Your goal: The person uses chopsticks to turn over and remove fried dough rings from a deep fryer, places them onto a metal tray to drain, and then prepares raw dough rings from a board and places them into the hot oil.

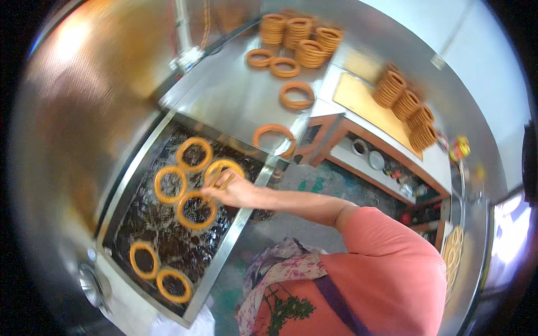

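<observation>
My right hand reaches over a steel fryer of dark, bubbling oil. Its fingers are closed on thin brown sticks that look like chopsticks, partly blurred. Just beyond the fingers floats a golden dough ring, partly covered by the hand. Another dough ring lies directly beside the fingertips. Two more, a far ring and a left ring, float close by. Farther down the oil, a pair of rings sits near the fryer's near-left corner. My left hand is out of view.
A steel counter adjoins the fryer, bearing stacks of browned rings and single rings. One browned ring rests by the fryer. More stacks stand on a yellow board atop a shelved cabinet. Pale rings lie far right.
</observation>
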`<control>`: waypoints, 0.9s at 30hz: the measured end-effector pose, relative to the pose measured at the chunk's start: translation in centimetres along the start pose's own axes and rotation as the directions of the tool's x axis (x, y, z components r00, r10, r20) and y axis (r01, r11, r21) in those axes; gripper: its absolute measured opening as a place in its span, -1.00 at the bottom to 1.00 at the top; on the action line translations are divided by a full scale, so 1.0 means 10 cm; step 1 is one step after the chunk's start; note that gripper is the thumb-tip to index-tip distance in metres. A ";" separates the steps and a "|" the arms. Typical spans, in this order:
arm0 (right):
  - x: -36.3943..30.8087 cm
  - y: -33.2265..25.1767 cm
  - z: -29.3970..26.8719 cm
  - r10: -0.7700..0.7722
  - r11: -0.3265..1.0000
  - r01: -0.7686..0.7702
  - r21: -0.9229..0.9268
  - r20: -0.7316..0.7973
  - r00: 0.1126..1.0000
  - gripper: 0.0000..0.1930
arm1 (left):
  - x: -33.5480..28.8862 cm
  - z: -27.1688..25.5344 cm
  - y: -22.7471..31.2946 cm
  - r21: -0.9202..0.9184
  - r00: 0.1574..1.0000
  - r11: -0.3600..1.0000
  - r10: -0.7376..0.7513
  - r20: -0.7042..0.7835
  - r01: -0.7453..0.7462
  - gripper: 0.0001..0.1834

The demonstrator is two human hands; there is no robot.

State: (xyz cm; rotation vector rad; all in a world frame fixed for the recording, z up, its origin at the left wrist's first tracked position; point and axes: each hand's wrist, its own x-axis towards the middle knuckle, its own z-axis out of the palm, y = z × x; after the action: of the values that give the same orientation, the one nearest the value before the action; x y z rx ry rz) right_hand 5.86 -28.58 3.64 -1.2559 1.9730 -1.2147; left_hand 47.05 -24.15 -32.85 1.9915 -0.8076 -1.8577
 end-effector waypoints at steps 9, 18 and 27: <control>-0.90 0.19 -0.48 -0.370 0.926 0.376 0.021 -0.143 0.918 -0.56 | -0.25 0.97 0.58 0.360 0.936 0.913 0.062 0.346 -0.193 -0.61; -1.21 0.31 -1.13 -0.144 0.968 0.185 0.167 -0.230 0.962 -0.81 | -0.70 0.97 0.55 0.425 0.906 0.865 0.076 0.416 -0.268 -0.64; -1.25 1.53 -1.49 -0.524 0.850 0.402 -0.339 -0.607 0.597 -0.86 | -1.74 1.09 0.75 0.353 0.814 0.800 0.268 0.515 -0.486 -0.69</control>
State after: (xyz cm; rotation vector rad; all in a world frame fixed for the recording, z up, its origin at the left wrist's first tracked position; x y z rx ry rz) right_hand -6.86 -8.60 -3.30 -1.6488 2.3592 -2.0587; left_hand 34.78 -18.31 -15.69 1.4449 -1.8104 -2.0032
